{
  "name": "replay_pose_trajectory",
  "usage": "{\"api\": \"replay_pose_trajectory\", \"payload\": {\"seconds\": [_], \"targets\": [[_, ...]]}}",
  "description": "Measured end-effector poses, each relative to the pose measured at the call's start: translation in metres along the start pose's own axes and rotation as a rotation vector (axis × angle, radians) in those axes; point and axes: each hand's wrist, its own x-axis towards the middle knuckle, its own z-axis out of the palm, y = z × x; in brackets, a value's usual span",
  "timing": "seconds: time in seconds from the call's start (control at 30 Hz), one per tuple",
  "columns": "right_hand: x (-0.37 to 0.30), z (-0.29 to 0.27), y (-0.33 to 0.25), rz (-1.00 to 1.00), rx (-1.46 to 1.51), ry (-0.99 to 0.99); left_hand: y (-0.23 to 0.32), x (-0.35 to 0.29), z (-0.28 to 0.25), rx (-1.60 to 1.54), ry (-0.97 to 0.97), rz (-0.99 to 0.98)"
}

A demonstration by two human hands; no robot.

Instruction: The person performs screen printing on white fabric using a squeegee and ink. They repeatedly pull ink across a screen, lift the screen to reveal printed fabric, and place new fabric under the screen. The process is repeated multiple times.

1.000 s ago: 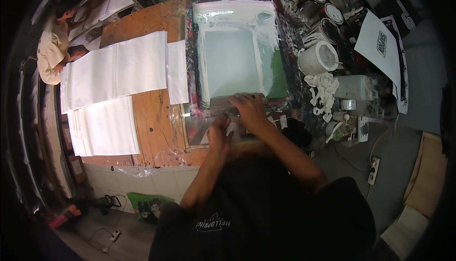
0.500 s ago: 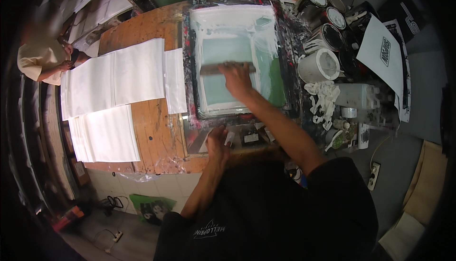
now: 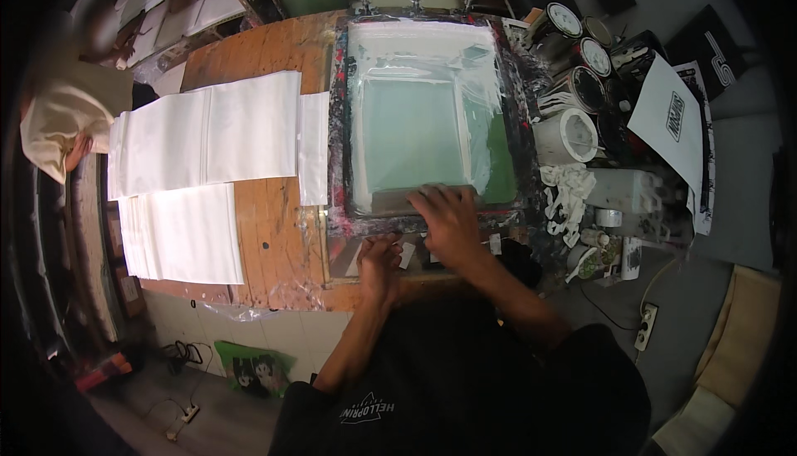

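A squeegee (image 3: 390,201) lies across the near end of a screen-printing frame (image 3: 339,157), with the fingers of my right hand (image 3: 448,219) closed over its right part. White ink rims the pale green mesh (image 3: 411,132), thickest at the far end, and a darker green patch shows at its right. Just in front of the frame's near edge is my left hand (image 3: 380,261), its fingers curled together; whether anything is in them is hidden. Beside the frame's left edge lie white flat sheets or bags (image 3: 249,128), one partly next to the frame.
More white sheets (image 3: 187,232) are stacked on the wooden table (image 3: 270,232). Right of the frame stand ink cans (image 3: 594,56), a white bucket (image 3: 573,136), crumpled white rags (image 3: 569,190) and a plastic container (image 3: 623,189). Another person (image 3: 75,116) stands at the far left.
My right hand has pulled the squeegee from mid-mesh to the near end. My left hand has drawn slightly back and curled. The other person has turned and bent an arm.
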Motion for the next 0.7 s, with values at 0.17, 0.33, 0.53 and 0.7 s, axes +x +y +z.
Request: {"api": "replay_pose_trajectory", "payload": {"seconds": [0.17, 0.33, 0.53, 0.7], "targets": [[0.036, -0.049, -0.027, -0.088, -0.100, 0.186, 0.046, -0.028, 0.038, -0.055, -0.170, 0.297], [0.115, -0.134, -0.024, -0.162, -0.202, 0.173, 0.119, -0.016, 0.088, 0.340, -0.250, 0.689], [0.199, -0.190, -0.021, -0.215, -0.170, 0.231, 0.097, 0.152, 0.022, 1.551, 0.754, 1.278], [0.242, -0.236, -0.026, -0.166, -0.360, -0.094, 0.096, 0.159, 0.031, 1.540, 0.544, 1.184]]}}
